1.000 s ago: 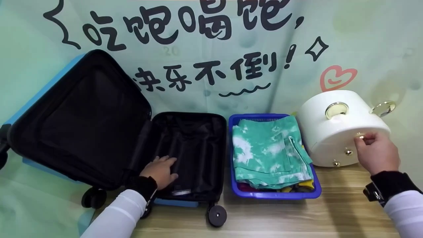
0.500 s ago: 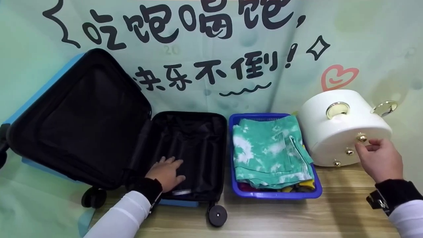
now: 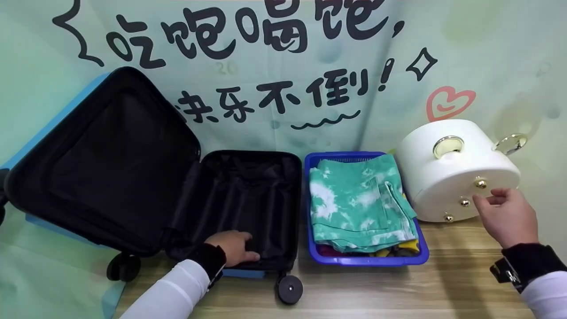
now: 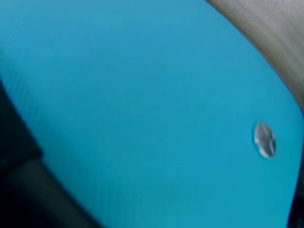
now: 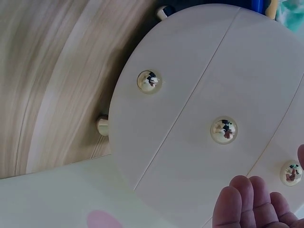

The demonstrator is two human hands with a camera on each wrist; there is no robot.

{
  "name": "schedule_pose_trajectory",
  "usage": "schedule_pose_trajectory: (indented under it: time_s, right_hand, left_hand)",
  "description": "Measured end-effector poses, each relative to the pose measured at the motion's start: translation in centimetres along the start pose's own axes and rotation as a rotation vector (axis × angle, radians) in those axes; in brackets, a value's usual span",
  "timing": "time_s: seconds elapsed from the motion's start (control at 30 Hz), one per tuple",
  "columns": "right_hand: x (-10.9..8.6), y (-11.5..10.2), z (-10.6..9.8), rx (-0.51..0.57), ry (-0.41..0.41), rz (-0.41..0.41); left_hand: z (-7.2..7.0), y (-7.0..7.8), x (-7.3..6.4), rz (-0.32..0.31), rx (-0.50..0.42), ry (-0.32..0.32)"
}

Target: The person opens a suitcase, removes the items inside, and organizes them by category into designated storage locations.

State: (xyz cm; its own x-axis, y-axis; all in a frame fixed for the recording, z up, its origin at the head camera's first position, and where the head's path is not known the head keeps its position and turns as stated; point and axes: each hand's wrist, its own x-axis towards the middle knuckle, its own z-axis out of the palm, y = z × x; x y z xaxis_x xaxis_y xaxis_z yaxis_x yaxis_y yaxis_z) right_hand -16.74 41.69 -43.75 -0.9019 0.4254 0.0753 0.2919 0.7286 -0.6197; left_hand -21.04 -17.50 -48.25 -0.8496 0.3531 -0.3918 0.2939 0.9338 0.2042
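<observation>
An open blue suitcase (image 3: 266,204) with black lining stands on the left, its lid raised. My left hand (image 3: 232,248) rests low inside it, near the front rim, and its fingertips are partly hidden. The left wrist view shows only the suitcase's blue outer shell (image 4: 142,104) with a silver badge (image 4: 265,140). On the right is a white drum-shaped drawer box (image 3: 436,186) with several gold knobs. My right hand (image 3: 507,217) hovers before its front, below the top knob (image 3: 480,183). Its fingers are loosely bent and hold nothing.
A blue plastic basket (image 3: 367,261) of folded clothes stands between suitcase and drawer box. Green-and-white tie-dye cloth (image 3: 354,199) lies on top. The wooden surface (image 3: 354,292) runs along the front. A printed pale green backdrop (image 3: 283,128) hangs behind.
My left hand has slid right and toward the front rim of the suitcase. My right hand has let go of the drawer box's top knob and dropped a little.
</observation>
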Motion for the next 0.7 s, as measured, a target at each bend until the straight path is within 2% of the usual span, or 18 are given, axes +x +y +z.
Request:
schedule_pose_trajectory:
  time_s: [0.27, 0.53, 0.7]
  right_hand:
    - [0.0, 0.4, 0.2, -0.008, 0.001, -0.005]
    - [1.5, 2.2, 1.4, -0.044, -0.134, 0.041]
    - [2.3, 2.8, 2.4, -0.076, -0.132, -0.004]
  left_hand:
    - [0.0, 0.1, 0.1, -0.011, -0.008, -0.013]
    - [0.2, -0.2, 0.3, -0.016, -0.014, -0.017]
    - [0.3, -0.1, 0.4, -0.015, -0.019, -0.014]
